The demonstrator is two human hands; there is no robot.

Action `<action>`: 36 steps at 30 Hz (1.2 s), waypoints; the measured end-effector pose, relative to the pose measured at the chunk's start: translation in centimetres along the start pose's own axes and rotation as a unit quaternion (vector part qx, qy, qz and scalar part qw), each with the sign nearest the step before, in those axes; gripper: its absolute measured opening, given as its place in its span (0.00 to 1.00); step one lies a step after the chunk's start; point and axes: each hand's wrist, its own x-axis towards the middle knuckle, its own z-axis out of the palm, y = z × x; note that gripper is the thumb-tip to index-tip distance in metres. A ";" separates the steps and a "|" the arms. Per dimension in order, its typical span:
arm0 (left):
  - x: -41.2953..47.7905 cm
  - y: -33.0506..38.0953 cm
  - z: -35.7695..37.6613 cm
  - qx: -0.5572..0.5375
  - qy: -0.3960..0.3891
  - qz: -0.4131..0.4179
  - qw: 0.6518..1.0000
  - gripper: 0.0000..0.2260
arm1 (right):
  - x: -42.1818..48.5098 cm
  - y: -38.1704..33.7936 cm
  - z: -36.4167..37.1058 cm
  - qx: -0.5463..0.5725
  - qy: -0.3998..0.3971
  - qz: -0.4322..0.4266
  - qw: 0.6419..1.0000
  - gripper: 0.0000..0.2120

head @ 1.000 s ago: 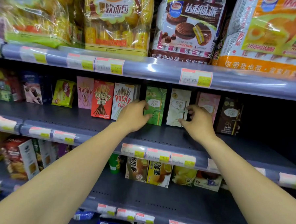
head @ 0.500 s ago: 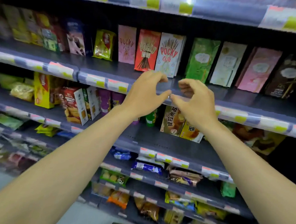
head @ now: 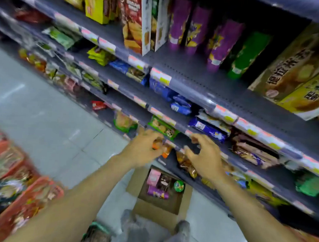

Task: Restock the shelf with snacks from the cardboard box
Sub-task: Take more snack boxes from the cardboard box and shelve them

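An open cardboard box (head: 170, 207) sits on the floor below me, at the foot of the shelf. Inside it lie a pink packet (head: 153, 177), a dark packet (head: 164, 182), a purple tube (head: 157, 193) and a green round lid (head: 179, 185). My left hand (head: 144, 149) and my right hand (head: 204, 157) hang above the box, in front of the lower shelves, fingers curled and apart, holding nothing. The grey shelf (head: 194, 80) carries purple tubes (head: 221, 44) and boxed snacks.
Lower shelves hold blue packets (head: 206, 129), green bags (head: 162, 127) and brown bags (head: 187, 164). Red packaged goods (head: 18, 187) are stacked at my left. Pale floor tiles (head: 49, 126) stretch to the left. My feet (head: 181, 227) stand just before the box.
My view has swung down from the Pocky shelf to the floor and the box. Both hands have come down with it, staying empty and close together.
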 end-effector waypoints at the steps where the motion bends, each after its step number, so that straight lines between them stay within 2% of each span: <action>1: -0.7 -2.2 2.2 -0.010 -0.018 -0.026 0.999 0.24 | -0.4 1.8 2.5 -0.007 -0.029 0.015 0.999 0.17; 5: -1.9 -10.2 10.5 -0.022 -0.081 -0.138 0.987 0.24 | -2.0 9.6 12.3 -0.030 -0.120 0.068 0.990 0.18; 9: -0.5 -17.3 19.2 -0.040 -0.111 -0.186 0.975 0.22 | -3.1 17.2 21.1 -0.028 -0.156 0.131 0.979 0.22; 12: 1.7 -22.8 26.3 -0.010 -0.135 -0.190 0.972 0.26 | -3.5 22.9 27.5 -0.034 -0.171 0.146 0.974 0.24; 18: 6.1 -33.2 39.6 0.047 -0.126 -0.135 0.982 0.23 | -5.1 33.3 40.5 -0.043 -0.197 0.175 0.964 0.25; 20: 7.0 -35.9 43.4 0.065 -0.122 -0.116 0.983 0.25 | -5.5 36.2 44.2 -0.053 -0.213 0.161 0.962 0.26; 24: 8.1 -39.6 48.6 0.111 -0.143 -0.062 0.982 0.32 | -5.4 40.8 48.9 -0.142 -0.249 0.095 0.953 0.31; 29: 7.9 -40.6 51.0 0.069 -0.162 -0.111 0.978 0.34 | -5.1 43.1 51.3 -0.205 -0.265 0.036 0.941 0.36; 33: 7.3 -39.7 51.1 0.146 -0.160 -0.099 0.971 0.37 | -6.6 43.2 52.1 -0.287 -0.271 -0.008 0.919 0.36; 36: 6.7 -39.0 50.9 0.178 -0.187 -0.097 0.961 0.39 | -7.8 42.7 52.1 -0.289 -0.270 -0.020 0.918 0.34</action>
